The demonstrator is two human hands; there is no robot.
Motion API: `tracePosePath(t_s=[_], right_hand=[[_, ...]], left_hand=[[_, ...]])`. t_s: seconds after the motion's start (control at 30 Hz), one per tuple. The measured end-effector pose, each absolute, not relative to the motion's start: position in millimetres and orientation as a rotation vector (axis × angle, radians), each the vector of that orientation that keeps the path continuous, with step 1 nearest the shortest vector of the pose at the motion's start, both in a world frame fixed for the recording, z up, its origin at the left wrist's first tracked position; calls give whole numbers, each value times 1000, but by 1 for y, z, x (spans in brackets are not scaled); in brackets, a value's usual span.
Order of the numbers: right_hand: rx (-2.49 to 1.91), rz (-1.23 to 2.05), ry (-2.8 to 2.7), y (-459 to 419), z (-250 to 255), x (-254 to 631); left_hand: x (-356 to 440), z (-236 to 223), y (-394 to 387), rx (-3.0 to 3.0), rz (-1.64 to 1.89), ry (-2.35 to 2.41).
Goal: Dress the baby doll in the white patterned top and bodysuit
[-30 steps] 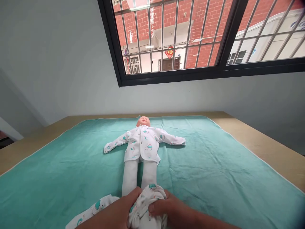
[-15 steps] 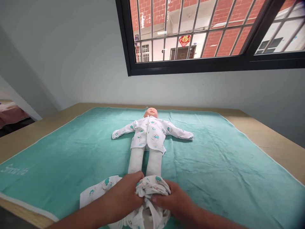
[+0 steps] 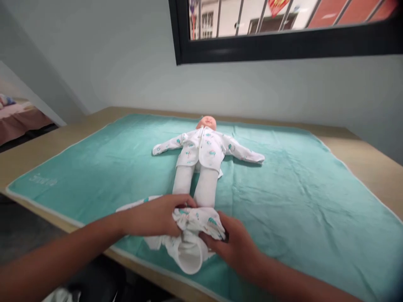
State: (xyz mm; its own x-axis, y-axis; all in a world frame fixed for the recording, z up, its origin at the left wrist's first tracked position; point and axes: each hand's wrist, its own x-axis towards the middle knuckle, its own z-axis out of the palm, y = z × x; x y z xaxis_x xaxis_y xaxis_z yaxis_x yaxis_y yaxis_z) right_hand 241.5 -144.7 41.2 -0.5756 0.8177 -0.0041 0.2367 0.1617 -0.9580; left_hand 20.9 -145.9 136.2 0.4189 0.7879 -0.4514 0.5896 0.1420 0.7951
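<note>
A baby doll (image 3: pixel 201 155) lies on its back on a teal mat (image 3: pixel 283 197), head toward the wall. It wears a white printed top, arms spread, and its plain white legs point toward me. At its feet both my hands bunch up a pair of white printed baby trousers (image 3: pixel 192 235). My left hand (image 3: pixel 154 216) grips the bunched cloth from the left, fingers curled over it. My right hand (image 3: pixel 231 241) pinches the same cloth from the right. A rolled white opening of the trousers faces me below my hands.
The mat covers a wooden table (image 3: pixel 374 167) whose near edge runs under my forearms. A grey wall and a black-framed barred window (image 3: pixel 283 42) stand behind. At far left a doorway shows a bed (image 3: pixel 22 117).
My view has tilted down and shifted, so the window has slid up out of frame. My hands have kept their hold and gathered the trousers further at the doll's feet.
</note>
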Motion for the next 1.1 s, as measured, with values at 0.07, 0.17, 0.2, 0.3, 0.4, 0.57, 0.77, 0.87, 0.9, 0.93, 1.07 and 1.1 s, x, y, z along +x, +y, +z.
tracePosePath(t_s=[0.07,0.17,0.2,0.3,0.4,0.57,0.77,0.87,0.9,0.93,1.07,1.1], right_hand=[[-969,1335,-1951,-147,40,242],[-949,1302,-1973,-148,39,242],[-941,1309,-1976,-148,39,243],[-927,1362,-1921,-147,34,245],[-953,1349,-1868,-147,28,247],[-929,1311,-1874,-147,27,245],[-828,1345,-1872,-146,32,240],[-809,1309,-1877,-144,30,241],[-802,1303,-1882,-143,30,242],[-794,1294,-1888,-141,30,243],[-715,1268,-1940,-134,35,246],[-687,1280,-1957,-132,37,247]], left_hand=[[16,135,-145,1489,256,1240],[9,132,-143,1413,304,1201],[7,132,-142,1391,307,1188],[5,133,-143,1375,224,1146],[12,135,-146,1591,83,1160],[19,137,-151,1806,90,1236],[10,127,-154,1695,224,1185],[11,119,-156,1720,266,1189],[13,117,-157,1776,280,1205],[15,116,-159,1848,298,1224],[20,123,-160,2006,355,1223],[19,127,-159,1979,340,1211]])
